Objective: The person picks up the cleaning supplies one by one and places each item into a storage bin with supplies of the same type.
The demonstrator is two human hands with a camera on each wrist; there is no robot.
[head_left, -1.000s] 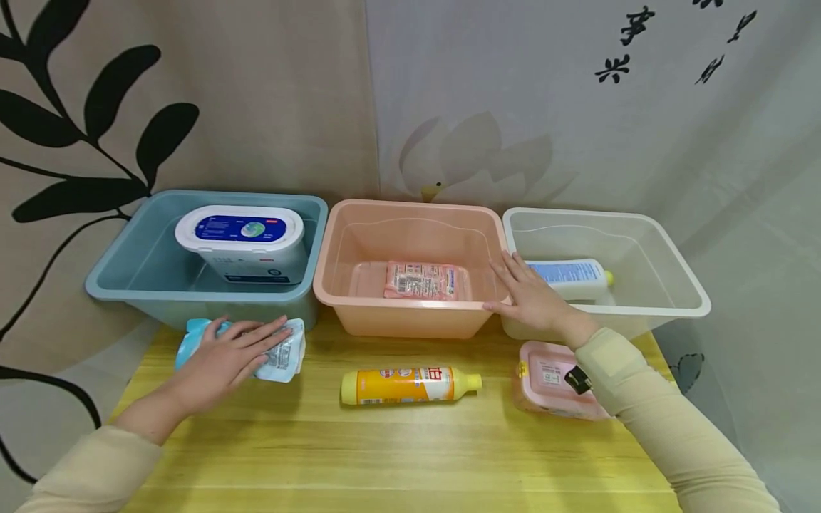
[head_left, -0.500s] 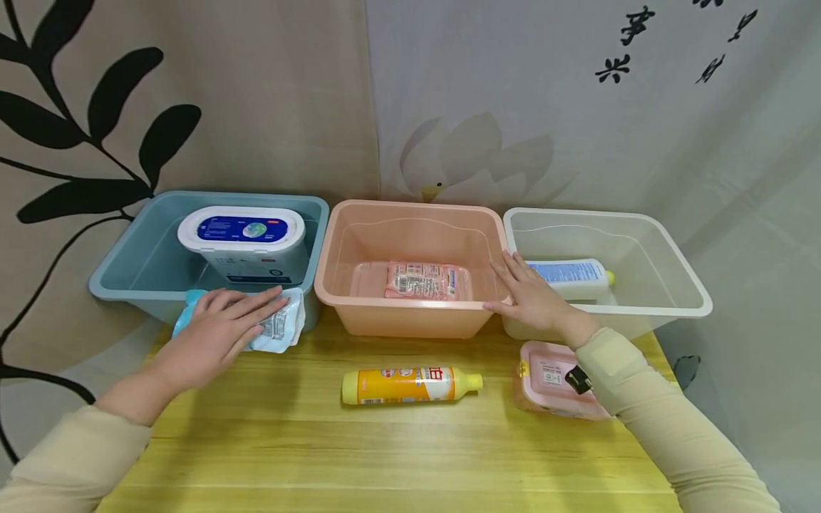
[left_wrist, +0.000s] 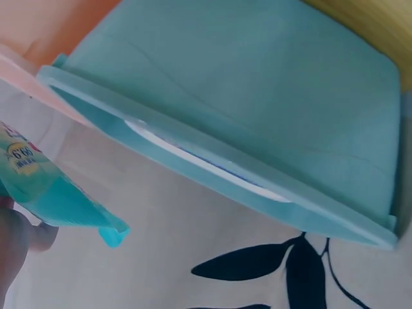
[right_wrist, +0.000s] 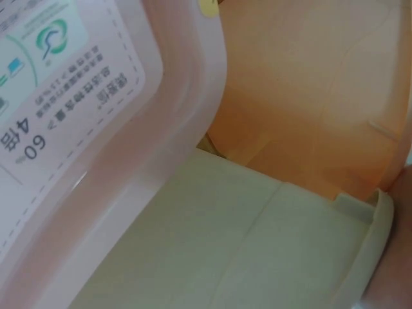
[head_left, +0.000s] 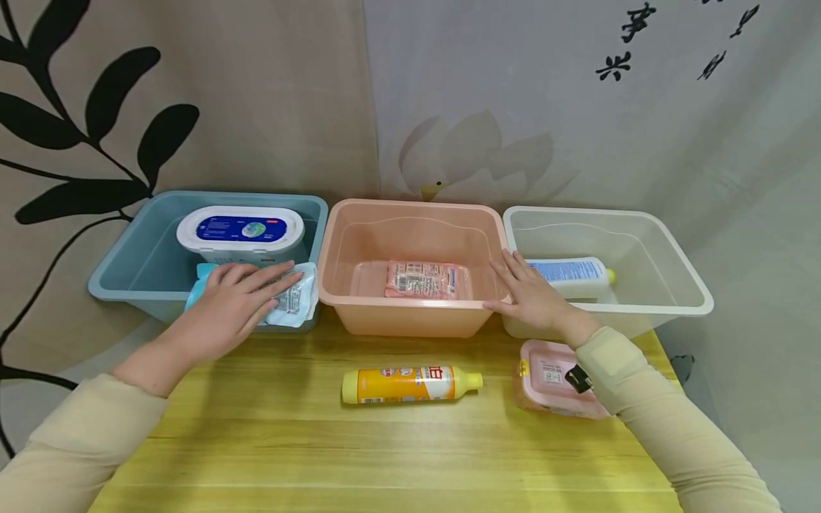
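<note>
My left hand (head_left: 224, 306) grips a blue-and-white soft packet (head_left: 298, 296) from above, raised at the front rim of the blue bin (head_left: 118, 293). In the left wrist view, fingers (left_wrist: 16, 241) curl under the packet (left_wrist: 61, 199), which hangs beside the bin. A white tub with a blue lid label (head_left: 240, 226) stands inside that bin. My right hand (head_left: 532, 298) rests with spread fingers where the rims of the peach bin (head_left: 410, 319) and the white bin (head_left: 667, 311) meet, holding nothing.
A pink packet (head_left: 420, 280) lies in the peach bin, and a white bottle with a blue label (head_left: 567, 276) in the white one. On the wooden table (head_left: 385, 456) lie a yellow bottle (head_left: 407, 385) and a pink lidded box (head_left: 548, 377), the latter partly under the right forearm.
My left hand has lifted the blue-and-white packet off the table, up and forward to the blue bin's front rim. The right hand has stayed in place.
</note>
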